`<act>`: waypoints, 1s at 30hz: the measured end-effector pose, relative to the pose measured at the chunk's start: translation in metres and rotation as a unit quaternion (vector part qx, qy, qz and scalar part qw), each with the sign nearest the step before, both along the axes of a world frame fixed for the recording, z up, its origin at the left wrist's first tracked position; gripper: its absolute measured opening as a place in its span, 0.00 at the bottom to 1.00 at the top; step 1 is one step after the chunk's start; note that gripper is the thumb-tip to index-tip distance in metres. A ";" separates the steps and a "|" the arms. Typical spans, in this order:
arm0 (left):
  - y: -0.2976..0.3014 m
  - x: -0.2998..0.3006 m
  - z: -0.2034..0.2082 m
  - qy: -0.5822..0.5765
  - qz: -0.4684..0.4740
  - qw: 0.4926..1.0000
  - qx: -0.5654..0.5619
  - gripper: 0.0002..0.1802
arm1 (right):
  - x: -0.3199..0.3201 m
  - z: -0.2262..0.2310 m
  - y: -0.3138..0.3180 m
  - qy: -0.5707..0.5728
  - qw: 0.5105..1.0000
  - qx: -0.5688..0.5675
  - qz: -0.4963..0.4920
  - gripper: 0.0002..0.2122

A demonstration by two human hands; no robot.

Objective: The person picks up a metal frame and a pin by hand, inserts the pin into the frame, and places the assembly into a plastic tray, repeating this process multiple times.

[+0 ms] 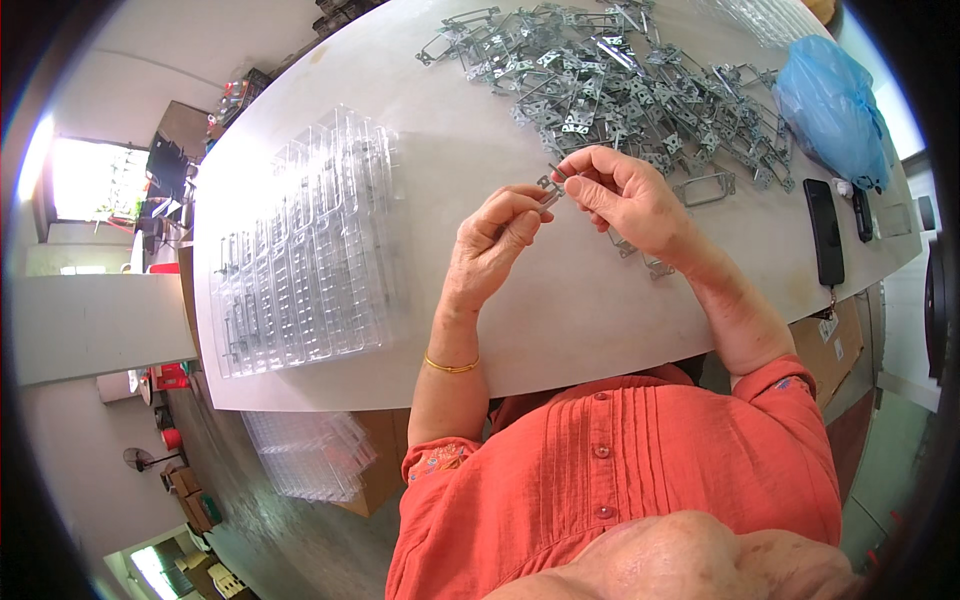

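Over the middle of the white table [560,320], my two hands meet at a small silvery metal bracket [551,187]. My left hand [488,243], with a yellow bangle at the wrist, pinches it between thumb and fingers. From the other side my right hand [632,205] grips its upper end with thumb and forefinger. The fingers cover much of the bracket. A big heap of similar metal brackets [620,90] lies just beyond my hands. A few loose brackets [658,267] rest beside and under my right hand.
Left of my hands stand clear plastic trays [310,240] with rows of compartments, some holding metal pieces. At the right are a blue plastic bag [830,100] and a black phone [824,232]. More clear trays [310,450] sit below the table's near left edge, by a cardboard box [385,455].
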State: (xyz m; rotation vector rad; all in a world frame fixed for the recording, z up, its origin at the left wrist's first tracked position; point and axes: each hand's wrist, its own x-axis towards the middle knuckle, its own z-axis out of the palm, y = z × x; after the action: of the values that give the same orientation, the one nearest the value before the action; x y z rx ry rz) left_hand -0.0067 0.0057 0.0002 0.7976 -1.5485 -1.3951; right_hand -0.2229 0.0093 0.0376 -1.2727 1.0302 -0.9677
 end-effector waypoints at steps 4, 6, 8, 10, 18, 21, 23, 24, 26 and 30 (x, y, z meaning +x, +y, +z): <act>0.002 -0.003 0.006 -0.031 -0.013 0.999 -0.017 0.07 | -0.006 -0.010 -0.006 0.020 1.000 0.012 0.013 0.08; 0.001 -0.003 0.007 -0.039 -0.017 0.999 -0.028 0.07 | -0.005 -0.019 -0.008 0.034 0.997 -0.065 -0.010 0.07; 0.000 -0.002 0.007 -0.067 -0.074 0.994 -0.046 0.07 | -0.002 -0.020 -0.008 0.028 0.994 -0.094 -0.042 0.06; 0.004 -0.006 0.006 -0.046 -0.073 0.996 -0.028 0.07 | 0.000 -0.017 -0.007 0.022 0.989 -0.122 -0.075 0.06; -0.003 0.004 0.004 0.150 -0.012 0.979 0.135 0.10 | -0.001 0.002 0.001 0.026 0.996 -0.049 -0.064 0.05; -0.004 0.005 0.002 0.178 0.006 0.973 0.147 0.11 | 0.001 -0.002 0.003 0.057 0.995 -0.063 -0.052 0.05; -0.006 0.006 -0.001 0.213 -0.011 0.967 0.141 0.12 | 0.003 -0.002 0.002 0.069 0.994 -0.063 -0.050 0.05; -0.006 0.006 -0.002 0.213 -0.011 0.967 0.141 0.12 | 0.003 -0.002 0.002 0.080 0.994 -0.063 -0.049 0.05; -0.006 0.006 -0.002 0.201 -0.014 0.970 0.135 0.12 | 0.004 -0.004 0.001 0.083 0.993 -0.070 -0.051 0.06; -0.006 0.006 -0.001 0.181 -0.013 0.976 0.118 0.12 | 0.003 -0.007 0.000 0.089 0.992 -0.078 -0.046 0.07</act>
State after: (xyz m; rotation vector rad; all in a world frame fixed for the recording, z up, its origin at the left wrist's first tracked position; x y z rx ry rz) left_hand -0.0009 -0.0003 -0.0005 0.6184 -1.1297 -1.6612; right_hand -0.2196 0.0097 0.0307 -1.4720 1.1779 -1.0364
